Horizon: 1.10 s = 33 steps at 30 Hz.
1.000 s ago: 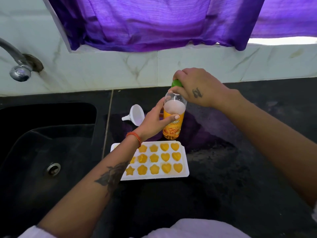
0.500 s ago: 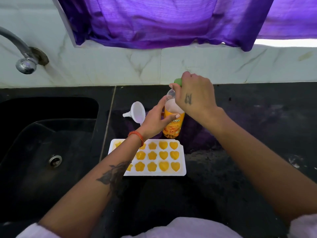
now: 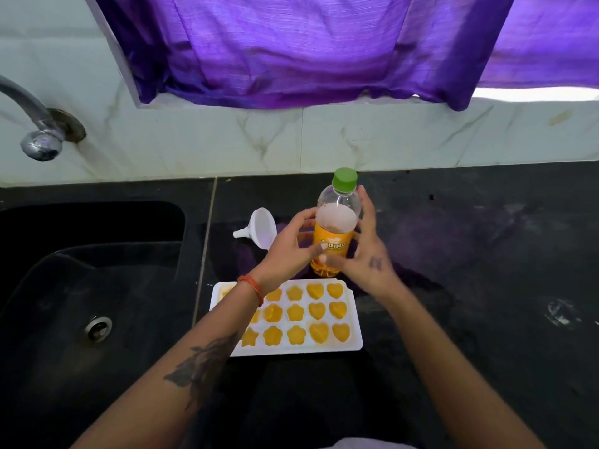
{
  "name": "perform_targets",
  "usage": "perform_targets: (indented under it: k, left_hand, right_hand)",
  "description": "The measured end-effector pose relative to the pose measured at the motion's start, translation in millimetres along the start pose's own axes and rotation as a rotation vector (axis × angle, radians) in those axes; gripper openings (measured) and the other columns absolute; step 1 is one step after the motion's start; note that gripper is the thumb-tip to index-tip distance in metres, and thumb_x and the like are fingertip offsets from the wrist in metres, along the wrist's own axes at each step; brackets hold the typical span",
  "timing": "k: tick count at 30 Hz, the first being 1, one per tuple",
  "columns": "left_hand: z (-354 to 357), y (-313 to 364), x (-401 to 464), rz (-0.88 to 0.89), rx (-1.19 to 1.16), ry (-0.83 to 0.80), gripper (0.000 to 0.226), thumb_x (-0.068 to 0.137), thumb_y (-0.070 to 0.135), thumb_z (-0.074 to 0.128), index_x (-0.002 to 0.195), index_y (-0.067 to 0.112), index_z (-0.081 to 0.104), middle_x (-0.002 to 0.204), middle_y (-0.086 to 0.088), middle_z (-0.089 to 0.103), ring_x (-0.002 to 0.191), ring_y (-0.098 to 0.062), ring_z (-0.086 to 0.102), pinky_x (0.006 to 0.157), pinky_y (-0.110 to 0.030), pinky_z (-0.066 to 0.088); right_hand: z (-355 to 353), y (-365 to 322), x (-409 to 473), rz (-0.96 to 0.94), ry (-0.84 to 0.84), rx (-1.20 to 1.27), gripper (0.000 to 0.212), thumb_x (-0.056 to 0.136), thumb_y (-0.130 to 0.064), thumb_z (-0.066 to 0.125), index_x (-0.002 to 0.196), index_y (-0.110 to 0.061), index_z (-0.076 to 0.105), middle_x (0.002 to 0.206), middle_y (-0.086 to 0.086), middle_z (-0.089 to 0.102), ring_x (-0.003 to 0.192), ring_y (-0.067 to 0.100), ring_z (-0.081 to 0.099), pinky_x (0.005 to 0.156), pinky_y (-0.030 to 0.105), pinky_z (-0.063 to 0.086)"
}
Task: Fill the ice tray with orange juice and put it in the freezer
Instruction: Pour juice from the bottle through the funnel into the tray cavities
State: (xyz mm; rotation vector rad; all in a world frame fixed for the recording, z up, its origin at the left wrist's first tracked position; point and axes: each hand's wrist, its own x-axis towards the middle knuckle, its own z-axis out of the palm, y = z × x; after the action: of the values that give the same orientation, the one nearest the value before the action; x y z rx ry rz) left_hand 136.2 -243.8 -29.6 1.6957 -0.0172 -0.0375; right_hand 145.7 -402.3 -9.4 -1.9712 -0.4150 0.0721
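Black stone desk carries everything I work with. Left of my fingers, the white funnel lies on its side, set aside since pouring looks finished. My left hand curls loosely against the juice bottle, fingers spread; my right hand flanks it, fingers straight, steadying it upright, green cap on. Just below my fingers, the ice tray sits level, its visible moulds full, ready for the freezer.
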Motion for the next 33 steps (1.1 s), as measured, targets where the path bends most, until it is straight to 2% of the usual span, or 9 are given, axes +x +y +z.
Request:
perform_targets:
  k: [3, 7, 10, 13, 16, 20, 24, 28, 33]
  left_hand:
    - [-0.6, -3.1, 3.0, -0.016, -0.038, 0.012, 0.048, 0.087, 0.006, 0.063, 0.124, 0.032, 0.046, 0.119, 0.007, 0.058, 0.118, -0.017, 0.056, 0.093, -0.040, 0.053]
    - [-18.1, 2.4, 13.1, 0.065, 0.059, 0.003, 0.049, 0.088, 0.005, 0.062, 0.131, 0.022, 0.046, 0.123, 0.005, 0.056, 0.115, -0.015, 0.057, 0.090, -0.026, 0.053]
    - [-44.3, 6.2, 26.8, 0.125, 0.238, 0.126, 0.047, 0.087, 0.009, 0.064, 0.131, 0.020, 0.052, 0.130, 0.003, 0.055, 0.111, -0.011, 0.057, 0.083, -0.013, 0.050]
    - [-74.4, 3.7, 40.1, 0.162, 0.313, 0.272, 0.039, 0.088, 0.003, 0.060, 0.124, 0.019, 0.059, 0.118, 0.000, 0.060, 0.102, -0.009, 0.060, 0.078, -0.010, 0.048]
    - [-109.6, -10.4, 46.7, 0.080, 0.394, 0.327, 0.048, 0.086, -0.010, 0.051, 0.126, 0.017, 0.057, 0.122, -0.002, 0.058, 0.104, -0.010, 0.057, 0.080, -0.006, 0.044]
    - [-152.2, -38.3, 44.0, -0.169, 0.522, 0.082, 0.069, 0.076, -0.012, 0.061, 0.136, 0.019, 0.047, 0.131, 0.001, 0.051, 0.120, -0.018, 0.047, 0.091, -0.023, 0.041]
    - [-168.1, -59.7, 40.8, -0.254, 0.681, -0.154, 0.077, 0.069, 0.002, 0.079, 0.137, 0.022, 0.047, 0.123, 0.007, 0.052, 0.110, -0.010, 0.047, 0.081, -0.009, 0.038]
    - [-166.1, -70.4, 45.9, -0.091, 0.902, -0.137, 0.046, 0.074, 0.014, 0.079, 0.118, 0.018, 0.065, 0.115, -0.003, 0.058, 0.103, -0.018, 0.053, 0.094, -0.032, 0.044]
    - [-161.3, -57.1, 54.2, -0.057, 0.885, -0.119, 0.021, 0.078, 0.011, 0.075, 0.098, 0.015, 0.072, 0.098, -0.003, 0.069, 0.088, -0.018, 0.063, 0.083, -0.031, 0.049]
  right_hand:
    - [20.4, 6.7, 12.1, 0.079, 0.145, -0.076, 0.106, 0.068, -0.037, 0.077, 0.144, -0.039, 0.002, 0.137, 0.000, 0.045, 0.115, 0.017, 0.052, 0.088, 0.038, 0.051]
    - [23.5, 17.0, 41.6, 0.133, 0.134, -0.161, 0.086, 0.064, -0.037, 0.080, 0.134, -0.025, 0.032, 0.121, 0.001, 0.056, 0.109, 0.020, 0.057, 0.085, 0.041, 0.052]
    - [21.2, 20.9, 77.2, 0.142, 0.153, -0.163, 0.084, 0.061, -0.034, 0.083, 0.130, -0.019, 0.036, 0.119, 0.005, 0.059, 0.107, 0.025, 0.058, 0.087, 0.045, 0.051]
    - [20.0, 24.9, 122.3, 0.121, 0.161, -0.192, 0.083, 0.060, -0.031, 0.083, 0.128, -0.017, 0.038, 0.118, 0.009, 0.060, 0.107, 0.029, 0.058, 0.088, 0.045, 0.050]
    - [19.1, 30.4, 164.8, 0.101, 0.169, -0.191, 0.081, 0.061, -0.030, 0.083, 0.127, -0.017, 0.037, 0.116, 0.009, 0.059, 0.105, 0.028, 0.057, 0.085, 0.041, 0.051]
    - [21.1, 39.3, 202.0, 0.063, 0.175, -0.220, 0.079, 0.063, -0.031, 0.082, 0.125, -0.015, 0.037, 0.116, 0.008, 0.058, 0.105, 0.028, 0.056, 0.080, 0.033, 0.046]
    - [23.8, 49.6, 214.9, 0.076, 0.193, -0.208, 0.081, 0.065, -0.033, 0.081, 0.129, -0.013, 0.036, 0.121, 0.010, 0.058, 0.108, 0.028, 0.057, 0.086, 0.036, 0.048]
    - [25.1, 56.5, 212.2, 0.083, 0.167, -0.199, 0.084, 0.068, -0.036, 0.079, 0.134, -0.014, 0.031, 0.126, 0.009, 0.055, 0.113, 0.027, 0.054, 0.093, 0.042, 0.048]
    - [22.6, 65.1, 192.0, 0.214, 0.125, -0.195, 0.094, 0.073, -0.029, 0.077, 0.146, -0.014, 0.019, 0.137, 0.012, 0.049, 0.120, 0.029, 0.052, 0.101, 0.045, 0.043]
